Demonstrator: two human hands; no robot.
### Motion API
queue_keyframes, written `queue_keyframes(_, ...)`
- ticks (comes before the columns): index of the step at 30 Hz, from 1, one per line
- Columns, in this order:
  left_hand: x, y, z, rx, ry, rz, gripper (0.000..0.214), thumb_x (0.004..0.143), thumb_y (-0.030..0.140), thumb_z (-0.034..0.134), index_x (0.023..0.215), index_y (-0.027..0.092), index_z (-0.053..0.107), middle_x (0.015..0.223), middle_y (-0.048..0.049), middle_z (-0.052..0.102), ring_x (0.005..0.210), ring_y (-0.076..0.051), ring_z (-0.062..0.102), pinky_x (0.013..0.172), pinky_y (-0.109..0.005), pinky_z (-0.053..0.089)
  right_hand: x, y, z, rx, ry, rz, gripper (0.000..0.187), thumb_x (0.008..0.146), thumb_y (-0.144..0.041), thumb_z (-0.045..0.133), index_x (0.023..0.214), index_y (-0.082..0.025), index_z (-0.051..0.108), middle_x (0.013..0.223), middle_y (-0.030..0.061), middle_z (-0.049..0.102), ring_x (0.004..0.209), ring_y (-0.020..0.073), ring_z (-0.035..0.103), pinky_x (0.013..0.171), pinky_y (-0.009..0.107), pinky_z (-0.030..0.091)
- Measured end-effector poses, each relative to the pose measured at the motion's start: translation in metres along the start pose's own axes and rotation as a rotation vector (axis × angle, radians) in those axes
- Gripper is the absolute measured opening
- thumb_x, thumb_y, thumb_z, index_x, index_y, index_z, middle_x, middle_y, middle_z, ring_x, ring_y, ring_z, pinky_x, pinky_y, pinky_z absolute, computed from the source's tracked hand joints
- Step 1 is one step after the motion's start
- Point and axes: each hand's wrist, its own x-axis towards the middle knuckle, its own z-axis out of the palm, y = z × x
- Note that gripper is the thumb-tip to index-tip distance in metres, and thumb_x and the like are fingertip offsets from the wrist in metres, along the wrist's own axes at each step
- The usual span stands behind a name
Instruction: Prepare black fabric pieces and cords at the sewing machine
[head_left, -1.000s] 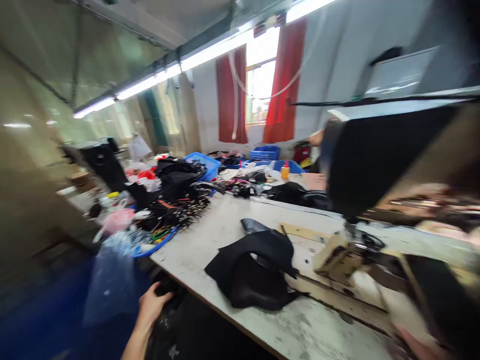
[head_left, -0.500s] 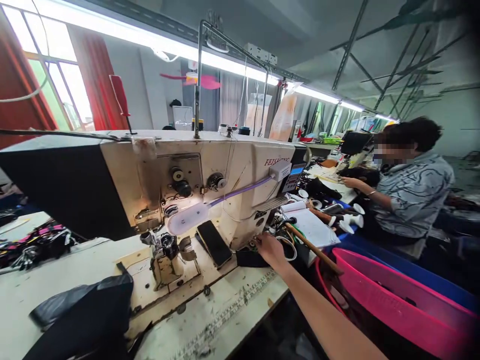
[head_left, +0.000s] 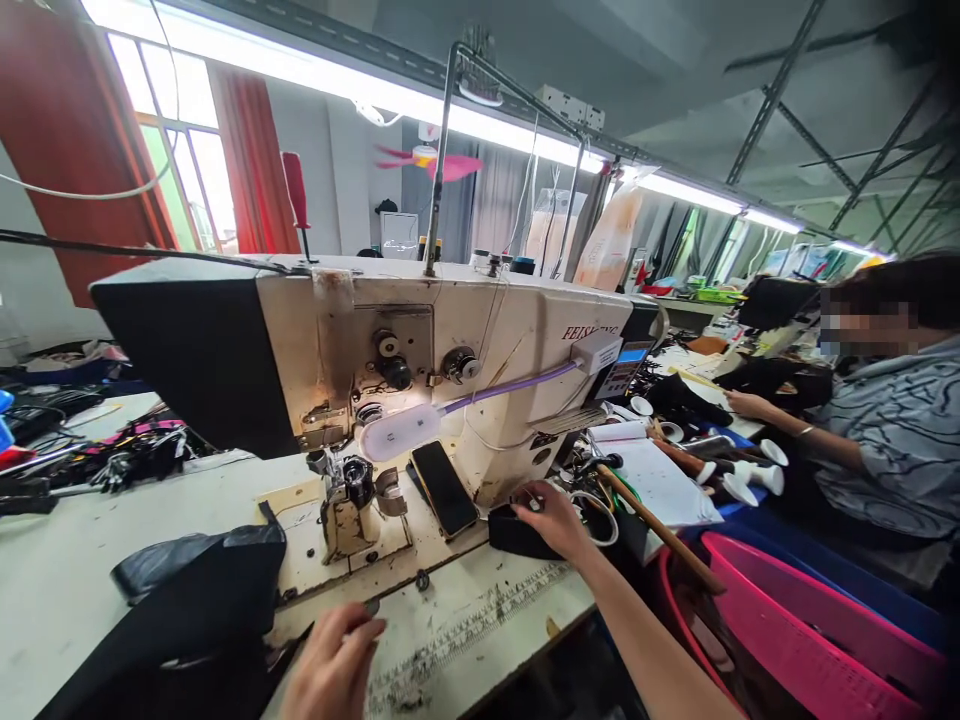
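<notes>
My right hand point(head_left: 556, 522) is at the base of the sewing machine point(head_left: 510, 400), above a black box-like item point(head_left: 514, 533). Its thumb and fingers pinch together; a small shiny piece shows at the fingertips, too small to name. My left hand point(head_left: 334, 660) is low over the table front, fingers loosely curled and slightly apart, with nothing visible in them. A small dark piece point(head_left: 371, 607) on the table is right by its fingertips. Left of that hand lies black fabric point(head_left: 202, 610). A phone point(head_left: 444, 490) rests between the machine's post point(head_left: 351, 510) and its upright.
A pink basket point(head_left: 810, 620) stands at right, below a wooden stick point(head_left: 660, 530) jutting over the table edge. White spools point(head_left: 750, 480) and a paper pad point(head_left: 652, 470) lie beyond. A co-worker point(head_left: 892, 400) sits at far right. A screwdriver point(head_left: 295, 195) stands atop the machine.
My left hand has come into view at the bottom. My right hand has lifted slightly off the machine base, fingers still together. The view has turned left.
</notes>
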Motion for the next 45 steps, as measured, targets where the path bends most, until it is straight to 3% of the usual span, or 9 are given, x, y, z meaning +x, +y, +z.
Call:
queue_keyframes(2, 0.026, 0.012, 0.031, -0.038, -0.294, -0.051, 0.037, 0.088, 0.008, 0.041, 0.111, 0.024, 0.066, 0.112, -0.009, 0.063, 0.104, -0.021, 0.061, 0.09, -0.029, 0.051, -0.018, -0.01, -0.004, 0.211, -0.051, -0.015, 0.03, 0.075, -0.038, 0.063, 0.097, -0.017, 0.064, 0.086, 0.0061, 0.066, 0.078, 0.0194, 0.059, 0.068, 0.029, 0.044)
queue_keyframes(4, 0.049, 0.02, 0.055, -0.058, -0.466, -0.104, 0.05, 0.079, 0.001, 0.042, 0.121, 0.02, 0.06, 0.119, -0.0129, 0.058, 0.109, -0.025, 0.057, 0.094, -0.038, 0.049, -0.035, -0.018, -0.006, 0.399, -0.112, 0.0, 0.039, 0.073, -0.044, 0.062, 0.101, -0.017, 0.064, 0.078, 0.0039, 0.064, 0.059, 0.0133, 0.05, 0.055, 0.025, 0.038)
queue_keyframes(10, 0.074, 0.017, 0.072, -0.217, -0.587, -0.125, 0.033, 0.072, 0.0, 0.045, 0.085, 0.017, 0.07, 0.102, -0.012, 0.06, 0.095, -0.026, 0.058, 0.089, -0.041, 0.047, -0.063, -0.036, -0.01, 0.766, -0.211, 0.048, 0.047, 0.065, -0.043, 0.075, 0.105, -0.018, 0.069, 0.088, 0.005, 0.065, 0.055, 0.0063, 0.035, 0.051, 0.022, 0.025)
queue_keyframes(15, 0.081, 0.017, 0.063, -0.469, -0.522, -0.323, 0.022, 0.078, 0.022, 0.053, 0.092, 0.017, 0.069, 0.099, -0.0118, 0.062, 0.093, -0.027, 0.059, 0.088, -0.042, 0.045, -0.065, -0.045, 0.007, 0.889, -0.277, 0.035, 0.046, 0.066, -0.048, 0.078, 0.099, -0.016, 0.072, 0.057, -0.0043, 0.051, 0.047, 0.0043, 0.023, 0.047, 0.022, 0.017)
queue_keyframes(21, 0.091, 0.044, 0.048, -0.893, -0.392, -0.616, 0.076, 0.079, 0.075, 0.036, 0.108, 0.009, 0.061, 0.067, -0.0025, 0.054, 0.06, -0.015, 0.05, 0.057, -0.028, 0.044, -0.075, -0.075, 0.027, 1.008, -0.308, 0.069, 0.043, 0.062, -0.037, 0.082, 0.098, -0.018, 0.069, 0.084, 0.0023, 0.066, 0.05, 0.0042, 0.032, 0.048, 0.022, 0.021)
queue_keyframes(27, 0.094, 0.07, 0.014, -1.467, -0.19, -0.944, 0.059, 0.058, 0.061, 0.081, 0.093, 0.014, 0.069, 0.062, 0.0023, 0.055, 0.058, -0.007, 0.047, 0.057, -0.018, 0.039, -0.086, -0.113, 0.027, 0.829, -0.176, -0.112, 0.02, 0.061, -0.022, 0.08, 0.074, -0.018, 0.065, 0.05, -0.0098, 0.037, 0.051, 0.0071, 0.03, 0.05, 0.022, 0.026)
queue_keyframes(32, 0.089, 0.075, 0.005, -1.457, -0.121, -0.881, 0.049, 0.062, 0.056, 0.081, 0.089, 0.015, 0.071, 0.059, 0.0013, 0.06, 0.054, -0.007, 0.05, 0.053, -0.018, 0.039, -0.094, -0.122, 0.034, 0.683, -0.038, -0.374, 0.011, 0.071, -0.014, 0.072, 0.079, -0.021, 0.068, 0.071, -0.0047, 0.056, 0.054, 0.0068, 0.041, 0.051, 0.021, 0.034)
queue_keyframes(40, 0.079, 0.067, 0.003, -1.248, -0.046, -0.718, 0.038, 0.067, 0.045, 0.081, 0.092, 0.018, 0.075, 0.075, -0.0045, 0.073, 0.061, -0.013, 0.062, 0.059, -0.024, 0.052, -0.104, -0.122, 0.039, 0.465, 0.187, -0.813, 0.029, 0.084, -0.004, 0.057, 0.101, -0.025, 0.067, 0.09, 0.004, 0.064, 0.072, 0.0126, 0.062, 0.057, 0.02, 0.048)
queue_keyframes(45, 0.073, 0.063, -0.005, -1.22, -0.15, -0.703, 0.042, 0.063, 0.036, 0.083, 0.101, 0.021, 0.075, 0.094, -0.0077, 0.077, 0.081, -0.022, 0.071, 0.075, -0.031, 0.059, -0.111, -0.123, 0.036, 0.424, 0.123, -0.735, 0.021, 0.086, -0.01, 0.058, 0.098, -0.024, 0.067, 0.088, 0.0059, 0.066, 0.07, 0.0147, 0.063, 0.058, 0.023, 0.05)
